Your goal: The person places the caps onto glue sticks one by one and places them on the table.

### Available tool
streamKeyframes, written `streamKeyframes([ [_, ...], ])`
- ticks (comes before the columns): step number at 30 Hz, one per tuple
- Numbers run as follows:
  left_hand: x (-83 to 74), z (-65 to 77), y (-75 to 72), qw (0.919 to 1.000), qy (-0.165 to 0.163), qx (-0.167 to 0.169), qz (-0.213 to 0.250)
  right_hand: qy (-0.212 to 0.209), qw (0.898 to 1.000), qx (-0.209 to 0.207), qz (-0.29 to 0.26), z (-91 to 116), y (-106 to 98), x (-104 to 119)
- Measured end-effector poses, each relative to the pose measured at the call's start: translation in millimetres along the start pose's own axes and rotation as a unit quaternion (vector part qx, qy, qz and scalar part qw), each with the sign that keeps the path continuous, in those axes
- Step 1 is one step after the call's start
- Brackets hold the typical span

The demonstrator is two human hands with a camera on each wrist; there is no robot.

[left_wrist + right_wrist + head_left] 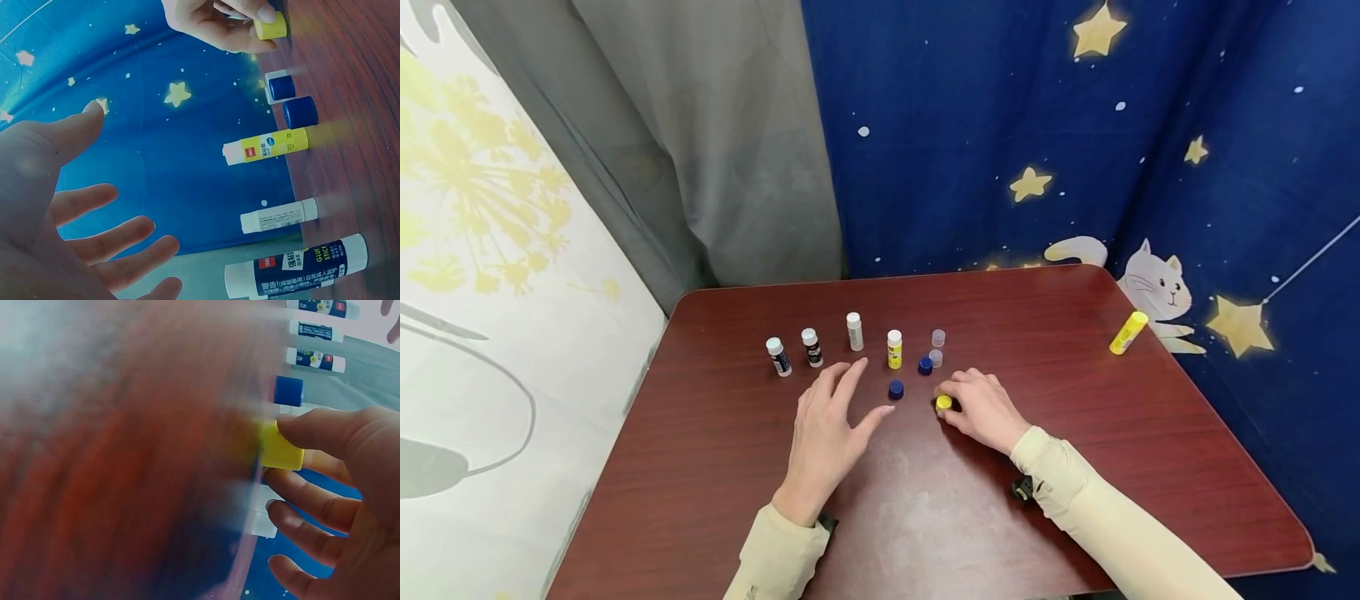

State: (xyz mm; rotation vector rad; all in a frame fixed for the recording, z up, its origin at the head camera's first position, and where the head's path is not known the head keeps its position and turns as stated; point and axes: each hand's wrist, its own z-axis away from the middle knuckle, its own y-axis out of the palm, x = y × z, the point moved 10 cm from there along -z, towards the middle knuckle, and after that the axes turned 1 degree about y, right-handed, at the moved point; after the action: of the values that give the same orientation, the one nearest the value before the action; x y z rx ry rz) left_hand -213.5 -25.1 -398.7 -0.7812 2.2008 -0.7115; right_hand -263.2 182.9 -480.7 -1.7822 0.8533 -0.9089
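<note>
My right hand (988, 412) pinches a yellow cap (943, 403) between thumb and fingers, down at the tabletop. In the right wrist view the thumb lies on one side of that cap. The left hand (827, 429) hovers over the table, thumb and fingers spread, holding nothing. Just beyond its fingers stand uncapped glue sticks: two with dark labels (779, 358) (812, 348), a white one (855, 332) and one with a yellow label (895, 350). Between the hands sits a blue cap (897, 390); a second blue cap (926, 366) is a little farther back.
Two translucent caps (938, 337) (936, 358) stand behind the right hand, one close to the farther blue cap. A yellow glue stick (1128, 333) with a yellow cap stands by the right edge of the reddish-brown table (1037, 317). Curtains (940, 167) hang behind the table.
</note>
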Motion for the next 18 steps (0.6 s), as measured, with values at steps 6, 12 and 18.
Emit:
streamKeyframes([
  [6, -0.4, -0.3, -0.5, 1.0, -0.001, 0.002, -0.001, -0.003, 1.0, -0.018, 0.007, -5, -15, 0],
  [12, 1.1, -1.3, -1.2, 1.0, -0.003, 0.002, -0.003, 0.001, 0.999, -0.049, 0.007, -7, -43, 5],
  [18, 1.4, -2.4, -2.9, 1.0, 0.004, -0.003, 0.001, 0.0, 0.996, -0.092, -0.009, 8, -79, 14],
])
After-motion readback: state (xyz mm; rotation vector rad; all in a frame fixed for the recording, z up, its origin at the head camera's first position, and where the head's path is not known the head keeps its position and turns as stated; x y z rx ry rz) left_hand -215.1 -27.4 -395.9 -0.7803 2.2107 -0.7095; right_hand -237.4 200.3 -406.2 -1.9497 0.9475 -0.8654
